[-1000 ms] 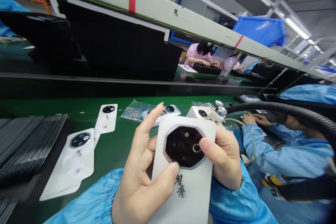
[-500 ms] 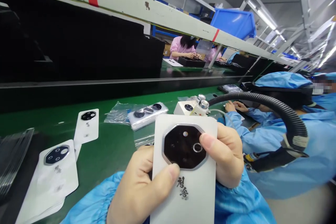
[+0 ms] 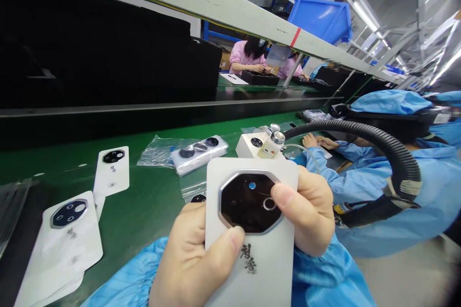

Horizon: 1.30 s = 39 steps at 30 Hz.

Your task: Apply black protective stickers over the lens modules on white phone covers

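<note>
Both hands hold a white phone back cover (image 3: pixel 230 288) upright, close to the camera. It carries a black octagonal camera plate (image 3: pixel 236 201) in a silver rim, with dark lettering below. My left hand (image 3: pixel 198 254) is closed on the left edge, its thumb at the plate's lower rim. My right hand (image 3: pixel 311 211) grips the upper right edge, thumb pressed on the plate near a ring-shaped lens mark. The fingers behind the cover are hidden. To the left lie a pile of similar covers (image 3: pixel 54 254) and another cover (image 3: pixel 117 177), all face up.
Bagged camera plates (image 3: pixel 198 156) lie behind the cover. Beyond stand a white box (image 3: pixel 247 146) and a clear bottle with a metal top (image 3: pixel 272 146). A black corrugated hose (image 3: pixel 374 139) arches at right beside a co-worker in blue (image 3: pixel 389 201). Dark trays (image 3: pixel 14 211) edge the left.
The view has shifted slightly, so the table items sit a little further left. Both hands keep the same hold on the cover; the small round spot on its plate now looks blue.
</note>
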Motion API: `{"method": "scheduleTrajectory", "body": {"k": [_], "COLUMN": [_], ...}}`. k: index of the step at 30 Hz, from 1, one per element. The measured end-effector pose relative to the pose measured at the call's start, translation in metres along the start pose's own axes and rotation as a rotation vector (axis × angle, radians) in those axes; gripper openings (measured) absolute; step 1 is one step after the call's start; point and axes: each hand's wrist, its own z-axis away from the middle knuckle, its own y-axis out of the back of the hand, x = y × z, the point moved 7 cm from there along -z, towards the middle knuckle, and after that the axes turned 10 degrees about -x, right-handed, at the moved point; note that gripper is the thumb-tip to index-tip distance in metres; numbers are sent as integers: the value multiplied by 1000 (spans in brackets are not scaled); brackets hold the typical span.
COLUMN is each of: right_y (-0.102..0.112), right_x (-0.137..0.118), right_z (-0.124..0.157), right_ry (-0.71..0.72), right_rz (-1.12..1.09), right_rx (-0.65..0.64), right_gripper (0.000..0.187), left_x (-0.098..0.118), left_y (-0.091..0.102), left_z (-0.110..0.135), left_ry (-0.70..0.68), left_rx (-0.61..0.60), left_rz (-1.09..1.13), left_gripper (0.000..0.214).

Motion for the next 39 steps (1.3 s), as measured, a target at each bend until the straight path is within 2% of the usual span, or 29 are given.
{"method": "scheduleTrajectory", "body": {"k": [4,7,11,18,21,26,33,39], "right_y": [-1,-4,-5,-6,-6,-4,-5,-4], "right_x": [5,3,-4,-5,-4,-3,1,2], "right_z": [2,6,12,17,16,16,13,11], "right_ry": [22,41,72,124,114,48,-26,-52], "right_rz": [31,150,271,331,332,315,219,205], "right_rx": [-2,5,58,58,65,61,14,18], "right_gripper": [21,13,16,10,12,18,20,24], "left_x": [6,12,14,15,14,5,-15,-16], "left_y": [2,3,3,6,7,1,-3,-9], "left_z": [-3,-5,-7,-5,-6,-11,-6,-8], "left_ry": [-82,-148,-127,-159,-172,-88,162,160], "left_rx": [8,26,36,59,34,-82,-52,-114], "left_rz": [-71,-142,-213,-307,-306,-145,194,338], "left_gripper": [27,29,24,21,19,19,23,18]}}
